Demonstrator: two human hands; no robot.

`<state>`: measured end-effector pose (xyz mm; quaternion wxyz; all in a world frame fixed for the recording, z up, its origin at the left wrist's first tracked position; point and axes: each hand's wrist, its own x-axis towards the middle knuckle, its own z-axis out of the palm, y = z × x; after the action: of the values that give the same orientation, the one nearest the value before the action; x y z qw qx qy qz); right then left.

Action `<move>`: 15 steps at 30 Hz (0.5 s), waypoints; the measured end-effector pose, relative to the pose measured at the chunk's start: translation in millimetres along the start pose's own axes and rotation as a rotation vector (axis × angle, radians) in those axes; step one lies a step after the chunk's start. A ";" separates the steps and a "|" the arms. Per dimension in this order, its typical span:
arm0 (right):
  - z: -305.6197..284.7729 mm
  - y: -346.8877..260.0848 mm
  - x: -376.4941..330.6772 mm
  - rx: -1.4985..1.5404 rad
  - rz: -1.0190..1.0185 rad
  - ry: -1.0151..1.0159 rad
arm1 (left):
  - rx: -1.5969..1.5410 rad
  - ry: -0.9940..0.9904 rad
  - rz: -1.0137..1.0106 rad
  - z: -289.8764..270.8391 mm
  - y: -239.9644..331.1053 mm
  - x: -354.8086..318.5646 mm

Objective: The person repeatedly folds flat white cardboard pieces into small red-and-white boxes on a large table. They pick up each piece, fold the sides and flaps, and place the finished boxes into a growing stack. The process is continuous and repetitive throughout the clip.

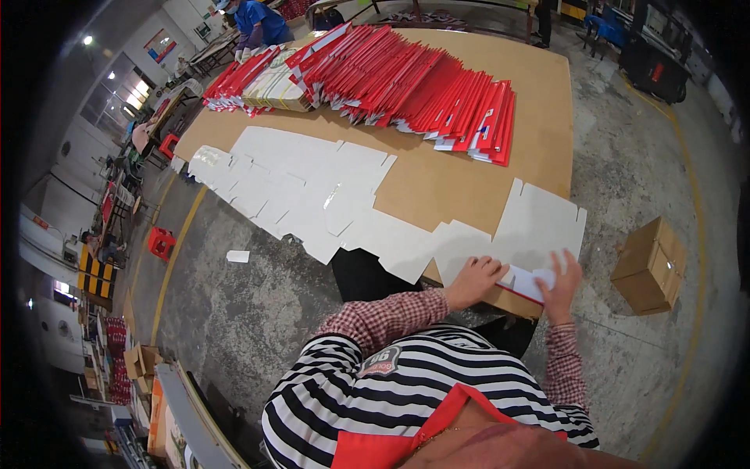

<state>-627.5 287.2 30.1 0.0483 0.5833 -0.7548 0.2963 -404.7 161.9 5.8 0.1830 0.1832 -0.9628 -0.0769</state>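
At the table's near edge lies a small folded card piece (525, 282), white on top with a red edge. My left hand (474, 282) has its fingers curled over the left end of this card piece. My right hand (561, 286) is at the other end, thumb against it and a white flap between thumb and fingers; its fingertips are slightly blurred. Under and beyond both hands is a white cardboard sheet (539, 223) with slits cut into its edges. More slit white sheets (305, 184) stretch leftward along the table.
A long leaning row of red-and-white folded card pieces (406, 82) stands across the brown tabletop (453, 187), beside a strapped bundle (277, 87). A cardboard box (650, 266) sits on the floor at right, a red stool (162, 243) at left. Another person (262, 23) is at the far left corner.
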 end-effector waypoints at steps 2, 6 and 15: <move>13.3 -21.0 -4.1 0.148 -0.154 -0.149 | -0.017 0.143 0.106 -25.5 5.1 -10.8; 25.5 -30.2 -15.0 0.157 -0.236 -0.369 | -0.027 -0.052 0.067 -48.3 -43.0 -45.4; 39.1 -25.1 -7.4 0.154 -0.224 -0.372 | 0.033 0.044 -0.113 0.2 -73.9 -32.8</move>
<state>-591.7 270.2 4.8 -0.1037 0.7101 -0.6562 0.2331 -352.4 106.4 -20.9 0.1963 0.2421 -0.9478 -0.0674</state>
